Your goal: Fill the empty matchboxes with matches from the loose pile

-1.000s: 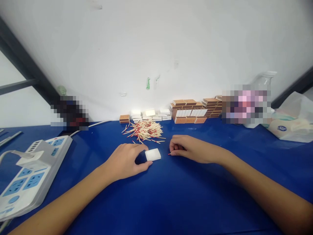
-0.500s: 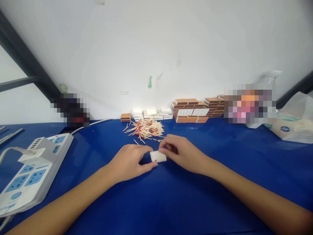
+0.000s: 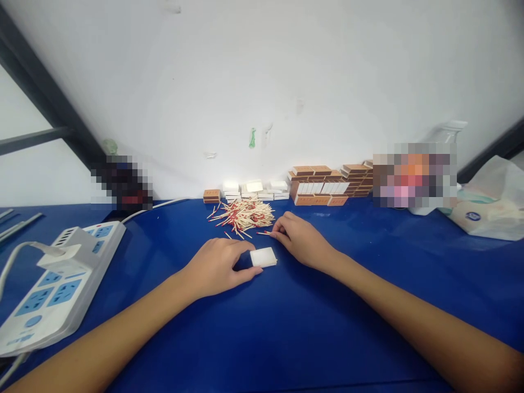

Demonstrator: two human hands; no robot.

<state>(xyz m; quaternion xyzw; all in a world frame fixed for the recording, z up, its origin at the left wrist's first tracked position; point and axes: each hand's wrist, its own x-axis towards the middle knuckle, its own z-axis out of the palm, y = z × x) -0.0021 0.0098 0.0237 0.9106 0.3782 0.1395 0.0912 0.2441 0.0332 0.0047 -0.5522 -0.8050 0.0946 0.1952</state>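
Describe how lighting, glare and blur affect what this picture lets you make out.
In the head view, light is soft, with faint sheen on the blue tabletop; also in the head view, the white box looks washed out, the match pile is too fine to count, and the left pixelated patch and right pixelated patch mask detail.

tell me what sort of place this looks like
Probably an indoor workspace, maybe a workbench: a blue tabletop with a white power strip and a heap of loose matches on it.
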